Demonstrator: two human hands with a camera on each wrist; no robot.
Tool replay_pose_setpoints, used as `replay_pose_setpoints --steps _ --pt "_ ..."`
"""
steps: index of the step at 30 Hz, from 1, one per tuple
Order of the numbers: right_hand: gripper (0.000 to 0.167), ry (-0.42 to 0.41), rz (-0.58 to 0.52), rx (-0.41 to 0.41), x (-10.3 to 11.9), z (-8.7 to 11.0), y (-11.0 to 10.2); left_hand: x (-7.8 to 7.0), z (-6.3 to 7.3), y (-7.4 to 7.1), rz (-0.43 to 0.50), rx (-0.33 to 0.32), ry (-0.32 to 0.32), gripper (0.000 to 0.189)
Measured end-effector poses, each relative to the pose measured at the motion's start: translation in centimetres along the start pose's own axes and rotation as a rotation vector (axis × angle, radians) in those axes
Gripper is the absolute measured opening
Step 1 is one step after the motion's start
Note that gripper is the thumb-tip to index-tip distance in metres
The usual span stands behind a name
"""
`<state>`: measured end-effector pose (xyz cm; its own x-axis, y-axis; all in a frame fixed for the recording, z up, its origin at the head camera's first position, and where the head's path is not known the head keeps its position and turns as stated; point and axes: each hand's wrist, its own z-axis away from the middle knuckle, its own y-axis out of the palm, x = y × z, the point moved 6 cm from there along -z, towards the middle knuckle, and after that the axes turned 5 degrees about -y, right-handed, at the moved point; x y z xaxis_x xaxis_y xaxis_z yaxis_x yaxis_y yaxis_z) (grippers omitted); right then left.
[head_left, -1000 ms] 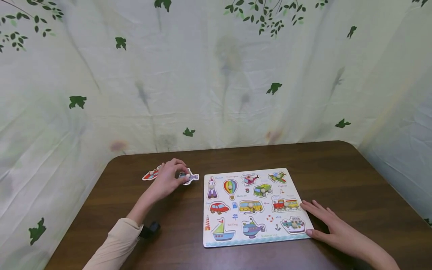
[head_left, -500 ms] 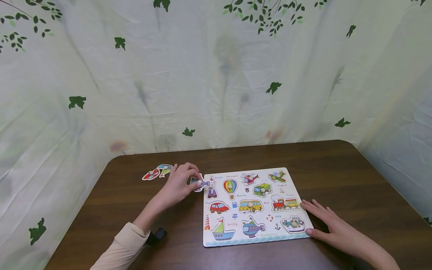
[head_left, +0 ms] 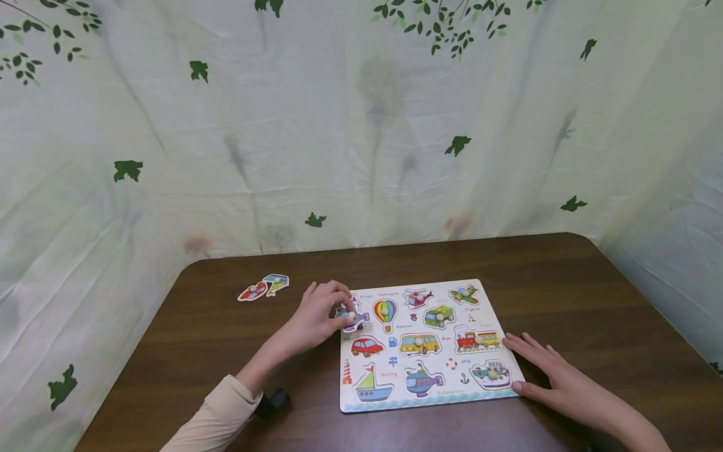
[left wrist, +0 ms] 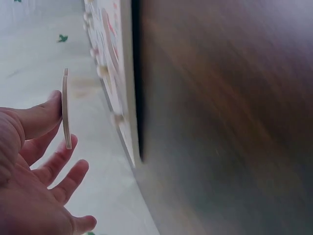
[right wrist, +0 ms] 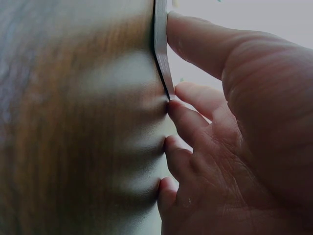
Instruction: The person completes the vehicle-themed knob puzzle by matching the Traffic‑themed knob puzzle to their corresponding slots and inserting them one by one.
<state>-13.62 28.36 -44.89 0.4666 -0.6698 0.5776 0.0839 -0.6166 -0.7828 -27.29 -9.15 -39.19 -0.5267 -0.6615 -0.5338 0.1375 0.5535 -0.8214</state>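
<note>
My left hand pinches a blue-and-purple submarine puzzle piece by its knob, over the upper left corner of a white peg puzzle board. In the left wrist view the piece shows edge-on, above the board and apart from it. Part of the printed rocket is hidden behind the piece and fingers. My right hand lies at the board's right edge, fingers extended, thumb on its lower right corner. In the right wrist view the thumb and fingertips touch the board's rim and the tabletop.
A red piece and a blue-and-green sailboat piece lie at the back left of the brown table. Knobbed pieces such as the yellow bus and the ship sit in the board. A leaf-printed curtain hangs behind.
My left hand has carried the submarine piece rightward from the table's left side to over the board's corner, uncovering the sailboat piece. The right hand and the board stay put.
</note>
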Motion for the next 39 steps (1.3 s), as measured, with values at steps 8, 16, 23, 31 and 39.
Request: replay_pose_setpoints --steps 8,16,23,31,39 --pt "0.069 0.026 -0.013 0.013 -0.2 0.1 0.1 -2.3 -0.2 1.3 0.02 0.04 0.048 0.016" --pt "0.069 0.045 -0.015 0.015 -0.2 0.2 0.0 -4.1 -0.3 2.8 0.048 0.103 0.1 0.014" --pt "0.069 0.051 -0.014 0.02 -0.2 0.1 0.0 -5.7 -0.5 4.7 -0.015 0.156 0.134 0.012" --pt "0.069 0.064 -0.022 0.03 -0.3 0.0 0.0 -7.5 -0.6 6.8 -0.057 0.209 0.171 0.014" --pt "0.071 0.111 -0.069 0.05 -0.6 0.0 0.2 -9.3 -0.3 8.3 -0.133 0.234 0.255 0.014"
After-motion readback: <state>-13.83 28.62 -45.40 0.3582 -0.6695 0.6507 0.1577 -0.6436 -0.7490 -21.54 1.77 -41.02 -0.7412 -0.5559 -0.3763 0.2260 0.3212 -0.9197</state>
